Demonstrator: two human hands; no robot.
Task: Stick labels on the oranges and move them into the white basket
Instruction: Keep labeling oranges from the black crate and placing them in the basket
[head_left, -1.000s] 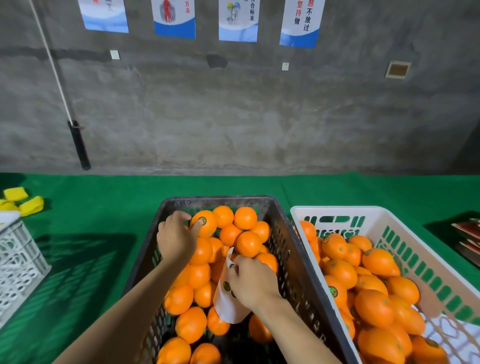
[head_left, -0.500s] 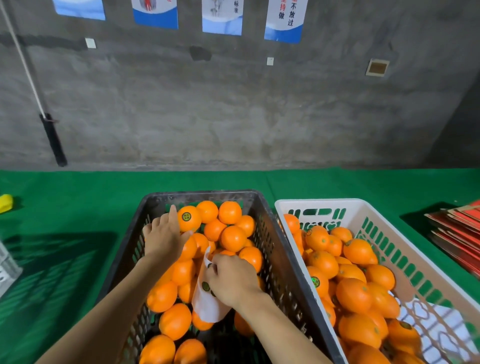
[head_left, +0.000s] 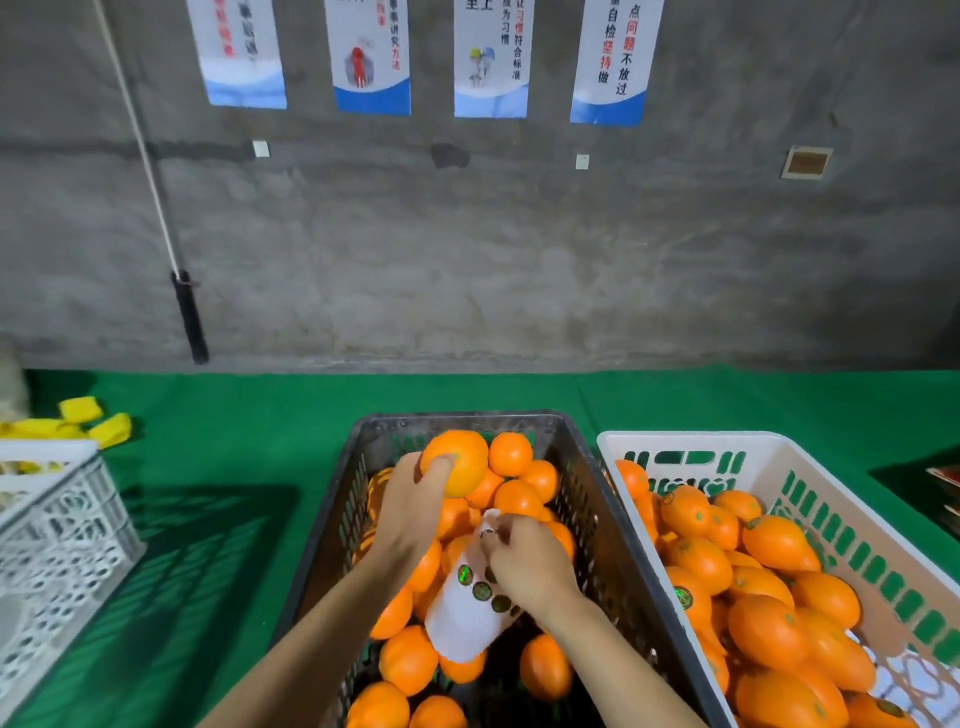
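The left hand (head_left: 415, 499) grips an orange (head_left: 457, 460) above the dark basket (head_left: 592, 499), left of the white basket (head_left: 810, 499). The right hand (head_left: 524, 561) pinches the label sheet (head_left: 462, 618) over it.

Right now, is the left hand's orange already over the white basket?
No: the left hand grips the orange above the black crate, left of the white basket.

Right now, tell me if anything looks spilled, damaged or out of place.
Nothing stands out. Oranges sit inside the dark crate and the white basket; the left hand holds one orange, the right hand the label sheet.
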